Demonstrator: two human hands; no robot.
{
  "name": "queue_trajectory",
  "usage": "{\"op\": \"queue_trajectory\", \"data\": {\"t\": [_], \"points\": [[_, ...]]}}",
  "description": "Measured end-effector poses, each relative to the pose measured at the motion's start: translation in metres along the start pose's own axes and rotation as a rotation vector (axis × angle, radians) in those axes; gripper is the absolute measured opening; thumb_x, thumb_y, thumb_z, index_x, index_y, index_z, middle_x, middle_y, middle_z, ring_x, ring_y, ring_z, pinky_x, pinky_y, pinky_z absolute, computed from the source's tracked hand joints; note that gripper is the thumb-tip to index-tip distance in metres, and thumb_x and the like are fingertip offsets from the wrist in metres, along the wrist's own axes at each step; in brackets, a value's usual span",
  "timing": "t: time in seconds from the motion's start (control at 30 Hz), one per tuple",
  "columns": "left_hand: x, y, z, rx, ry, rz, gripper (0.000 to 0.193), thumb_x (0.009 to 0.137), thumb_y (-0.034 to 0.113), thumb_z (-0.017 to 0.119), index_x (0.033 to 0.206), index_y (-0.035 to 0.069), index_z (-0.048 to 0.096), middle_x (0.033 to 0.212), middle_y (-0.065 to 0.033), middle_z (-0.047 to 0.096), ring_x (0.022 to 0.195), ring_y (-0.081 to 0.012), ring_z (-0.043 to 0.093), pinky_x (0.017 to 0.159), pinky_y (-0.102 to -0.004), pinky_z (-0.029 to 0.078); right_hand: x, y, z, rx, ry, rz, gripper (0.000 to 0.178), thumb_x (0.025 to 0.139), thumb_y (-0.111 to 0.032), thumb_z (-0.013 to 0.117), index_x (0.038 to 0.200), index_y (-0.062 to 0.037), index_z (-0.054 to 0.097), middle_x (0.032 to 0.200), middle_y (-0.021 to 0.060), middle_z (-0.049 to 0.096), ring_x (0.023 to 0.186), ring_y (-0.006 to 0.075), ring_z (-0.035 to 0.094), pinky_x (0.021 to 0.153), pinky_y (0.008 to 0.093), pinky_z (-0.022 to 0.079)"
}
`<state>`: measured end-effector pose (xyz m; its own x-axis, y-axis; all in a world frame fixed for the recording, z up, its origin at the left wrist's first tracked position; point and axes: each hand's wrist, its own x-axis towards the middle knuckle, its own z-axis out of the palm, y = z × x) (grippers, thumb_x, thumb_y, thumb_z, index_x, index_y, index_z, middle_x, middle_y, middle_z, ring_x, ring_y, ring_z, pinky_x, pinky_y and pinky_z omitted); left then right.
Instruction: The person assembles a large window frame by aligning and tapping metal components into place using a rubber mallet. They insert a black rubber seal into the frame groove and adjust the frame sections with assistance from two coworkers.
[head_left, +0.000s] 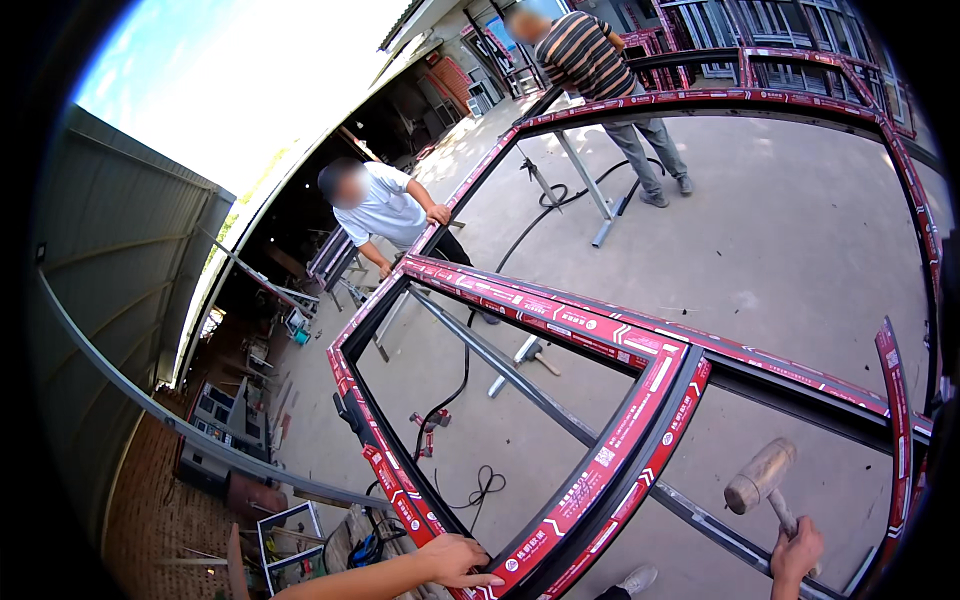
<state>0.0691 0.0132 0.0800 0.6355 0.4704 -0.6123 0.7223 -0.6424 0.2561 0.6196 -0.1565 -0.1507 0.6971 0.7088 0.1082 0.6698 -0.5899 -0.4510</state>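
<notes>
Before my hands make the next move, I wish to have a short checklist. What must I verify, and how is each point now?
1. Right hand grips the wooden mallet by its handle: ok.
2. Left hand rests on the red-wrapped frame: ok.
3. Mallet head is apart from the left hand: ok.
4. Co-worker's hands are off the framework: not ok; they appear to rest on its far side.
5. Grey bar below bears the frame firmly: cannot tell.
</notes>
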Motion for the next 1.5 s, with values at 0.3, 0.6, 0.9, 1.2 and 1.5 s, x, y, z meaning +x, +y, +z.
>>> {"op": "queue_trajectory", "data": {"t": [0.3, 0.6, 0.9, 1.2, 1.5], "points": [[-0.054, 0.039, -0.107, 0.012, 0.119, -0.008, 0.057, 0.098, 0.054, 0.067, 0.07, 0.004, 0.067, 0.07, -0.0113, 0.064, 0.068, -0.0345, 0.066, 0.058, -0.0444, 0.049, 0.001, 0.006, 0.008, -0.007, -0.009, 0.011, 0.025, 0.076, -0.003, 0.08, 0.091, -0.0034, 0.061, 0.087, 0.0203, 0.066, 0.082, 0.0465, 0.059, 0.074, 0.0548, 0.044], [-0.06, 0.042, -0.114, 0.018, 0.09, -0.034, 0.059, 0.1, 0.055, 0.065, 0.07, 0.004, 0.066, 0.069, -0.0119, 0.063, 0.068, -0.035, 0.065, 0.057, -0.0441, 0.049, -0.002, 0.003, 0.006, -0.006, 0.002, -0.025, 0.025, 0.073, -0.002, 0.08, 0.09, -0.0045, 0.061, 0.085, 0.0192, 0.066, 0.08, 0.0462, 0.059, 0.073, 0.0546, 0.044], [-0.04, 0.022, -0.06, 0.013, 0.12, -0.023, 0.061, 0.097, 0.059, 0.066, 0.072, 0.004, 0.071, 0.067, -0.0093, 0.064, 0.066, -0.0312, 0.066, 0.059, -0.0415, 0.05, 0.006, 0.001, -0.001, -0.019, -0.045, -0.042, 0.021, 0.077, -0.01, 0.081, 0.089, -0.0069, 0.065, 0.084, 0.0159, 0.068, 0.079, 0.0428, 0.064, 0.073, 0.0522, 0.048], [0.044, -0.02, 0.082, -0.07, 0.298, 0.0, 0.048, 0.087, 0.048, 0.075, 0.071, 0.004, 0.067, 0.07, -0.0125, 0.063, 0.069, -0.036, 0.064, 0.065, -0.0467, 0.05, 0.013, -0.015, -0.02, -0.064, -0.051, -0.033, 0.02, 0.078, -0.016, 0.083, 0.087, -0.0077, 0.067, 0.083, 0.0139, 0.07, 0.076, 0.0409, 0.066, 0.071, 0.0514, 0.049], [0.039, -0.026, 0.093, -0.073, 0.419, -0.005, 0.049, 0.086, 0.05, 0.078, 0.068, 0.005, 0.068, 0.068, -0.0103, 0.064, 0.065, -0.0317, 0.066, 0.061, -0.0427, 0.052, 0.009, -0.018, -0.015, -0.079, -0.011, -0.066, 0.024, 0.074, -0.012, 0.084, 0.089, -0.0087, 0.066, 0.084, 0.0112, 0.069, 0.078, 0.0365, 0.065, 0.072, 0.0476, 0.047]]}}
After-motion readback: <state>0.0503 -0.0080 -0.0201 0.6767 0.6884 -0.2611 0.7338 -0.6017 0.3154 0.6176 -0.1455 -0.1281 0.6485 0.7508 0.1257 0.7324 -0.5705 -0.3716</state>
